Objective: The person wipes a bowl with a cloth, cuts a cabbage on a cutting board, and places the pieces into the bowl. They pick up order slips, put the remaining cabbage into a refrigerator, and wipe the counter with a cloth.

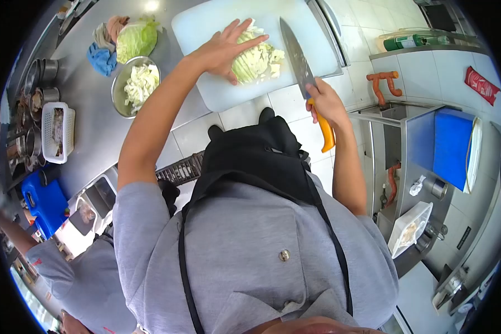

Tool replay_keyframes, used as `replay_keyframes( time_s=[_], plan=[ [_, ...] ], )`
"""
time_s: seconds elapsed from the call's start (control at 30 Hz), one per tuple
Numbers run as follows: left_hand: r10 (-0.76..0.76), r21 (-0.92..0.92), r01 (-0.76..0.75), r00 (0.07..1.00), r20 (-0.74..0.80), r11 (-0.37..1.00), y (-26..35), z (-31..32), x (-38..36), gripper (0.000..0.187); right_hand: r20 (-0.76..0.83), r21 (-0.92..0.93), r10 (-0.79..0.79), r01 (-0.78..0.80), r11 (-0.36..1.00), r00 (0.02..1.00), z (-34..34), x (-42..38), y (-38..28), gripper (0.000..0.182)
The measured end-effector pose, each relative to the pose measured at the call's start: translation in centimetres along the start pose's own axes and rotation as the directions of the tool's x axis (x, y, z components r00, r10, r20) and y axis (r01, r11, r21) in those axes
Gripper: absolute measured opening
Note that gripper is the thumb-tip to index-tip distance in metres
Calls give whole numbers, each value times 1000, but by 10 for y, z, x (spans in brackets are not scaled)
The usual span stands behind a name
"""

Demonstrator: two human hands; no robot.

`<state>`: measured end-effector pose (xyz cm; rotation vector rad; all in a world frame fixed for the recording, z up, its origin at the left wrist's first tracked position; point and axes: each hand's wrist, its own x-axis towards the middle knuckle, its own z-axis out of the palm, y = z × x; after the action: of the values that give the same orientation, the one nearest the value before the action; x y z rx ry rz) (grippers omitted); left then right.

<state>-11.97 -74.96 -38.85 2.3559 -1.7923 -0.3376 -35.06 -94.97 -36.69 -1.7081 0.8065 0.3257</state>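
My left hand [221, 53] lies with its fingers spread over the left side of a pile of chopped cabbage [257, 62]. The pile rests on a white cutting board [197, 25]. In my right hand [327, 104] is a kitchen knife [298, 60] with an orange handle, its wide blade pointing away from me over the board's right part, beside the cabbage and apart from it. Left of the board stands a metal bowl [117, 97] holding cut cabbage pieces [141, 83]. A larger piece of cabbage [137, 42] sits just beyond the bowl.
Cloths [101, 58] lie by the cabbage on the steel counter [83, 119]. A white basket [68, 133] and pots [48, 70] stand farther left. Another person [89, 278] is at lower left. On the right are a sink unit [409, 145], a blue folder-like object [450, 147] and a white tray [409, 229].
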Motion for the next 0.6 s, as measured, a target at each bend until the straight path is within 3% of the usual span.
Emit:
replay_keyframes(
  time_s=[0.03,0.1,0.13,0.23,0.3,0.33,0.4,0.53,0.6],
  plan=[
    [6,12,-6,1000,1,1000,-2,-1,7,122,-5,10,-8,8,1000,1000,-6,0,8,17],
    [116,55,-117,993,13,992,-6,6,19,121,169,123,18,-39,992,985,-9,6,36,21],
    [121,64,-122,993,14,990,-7,9,22,121,189,207,36,-76,975,981,0,9,48,28],
    [197,-21,-200,976,-88,980,-7,26,21,108,226,233,-1,-53,971,974,25,5,45,24],
    [142,-100,-167,965,-222,981,-8,37,17,86,230,219,-24,-28,975,973,38,11,40,24],
    [138,-102,-163,966,-219,981,-6,42,16,86,232,201,-52,5,980,971,43,15,37,24],
    [51,-157,-143,875,-481,977,2,54,14,72,238,166,-45,5,986,970,48,19,30,23],
    [-78,-201,-63,779,-622,977,11,66,14,69,297,148,-30,-15,989,954,62,20,14,21],
    [-95,-200,-75,684,-724,977,9,71,13,69,293,147,-53,10,989,955,65,17,7,20]
  ],
)
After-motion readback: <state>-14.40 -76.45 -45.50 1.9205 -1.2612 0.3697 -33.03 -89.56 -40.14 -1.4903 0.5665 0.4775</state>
